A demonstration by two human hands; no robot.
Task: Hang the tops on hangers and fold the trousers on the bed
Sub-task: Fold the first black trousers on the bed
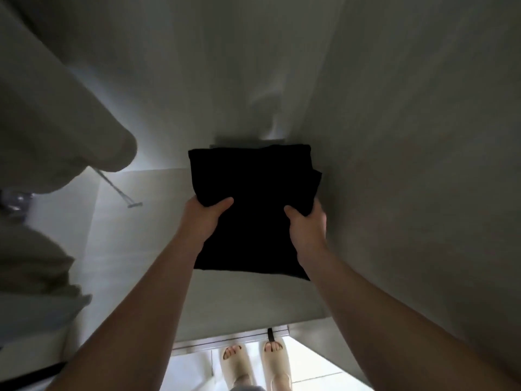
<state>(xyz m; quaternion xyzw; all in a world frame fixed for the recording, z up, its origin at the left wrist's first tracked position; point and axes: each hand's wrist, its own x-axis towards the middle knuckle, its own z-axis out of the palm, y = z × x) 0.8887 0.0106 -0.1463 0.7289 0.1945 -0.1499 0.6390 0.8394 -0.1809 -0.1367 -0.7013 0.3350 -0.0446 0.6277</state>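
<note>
A folded black garment point(253, 193), likely the trousers, is held out in front of me inside a pale wardrobe compartment. My left hand point(204, 218) grips its left edge, thumb on top and fingers underneath. Gripping the right edge the same way is my right hand point(307, 224). The bundle hovers just above the white shelf floor point(239, 300). A grey folded item point(239, 142) peeks out behind the black bundle at the back of the shelf.
Pale beige garments point(56, 122) hang at the left, close to my left arm. A metal hanger part point(121, 190) lies on the shelf at the left. The wardrobe's side wall point(423, 165) rises at the right. My feet in beige slippers point(253, 365) stand on tiled floor below.
</note>
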